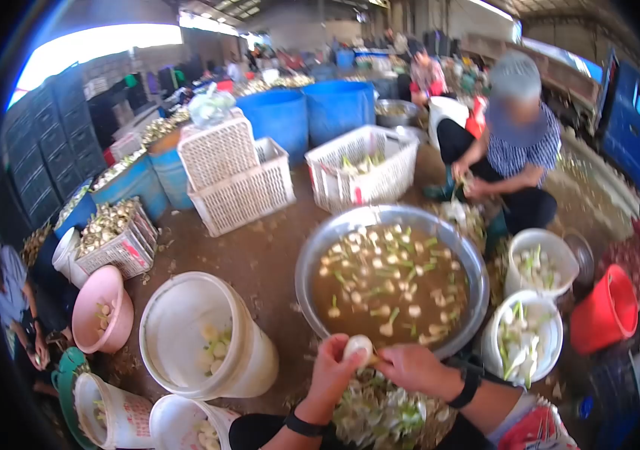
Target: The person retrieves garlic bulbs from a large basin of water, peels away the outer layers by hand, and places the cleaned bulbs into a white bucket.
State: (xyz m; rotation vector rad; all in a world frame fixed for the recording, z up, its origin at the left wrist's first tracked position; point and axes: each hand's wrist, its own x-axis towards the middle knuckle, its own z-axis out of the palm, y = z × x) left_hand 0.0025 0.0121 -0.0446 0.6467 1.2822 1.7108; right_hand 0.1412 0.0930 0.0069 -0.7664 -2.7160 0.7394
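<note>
My left hand point(335, 371) grips a pale white bulb point(357, 346) just over the near rim of a big metal basin point(306, 259). My right hand point(412, 367) touches the bulb from the right with pinched fingers; whether it holds a tool I cannot tell. Both wrists wear black bands. The basin holds brown water with several white bulbs and green stalks floating in it. A heap of green and white trimmings point(380, 416) lies under my hands.
A white bucket point(200, 341) with a few bulbs stands left of me, two more white buckets point(533, 300) of bulbs to the right, beside a red bucket point(608, 311). White baskets point(233, 172) and blue tubs point(308, 112) stand beyond. A person point(511, 142) crouches opposite; another point(16, 300) sits left.
</note>
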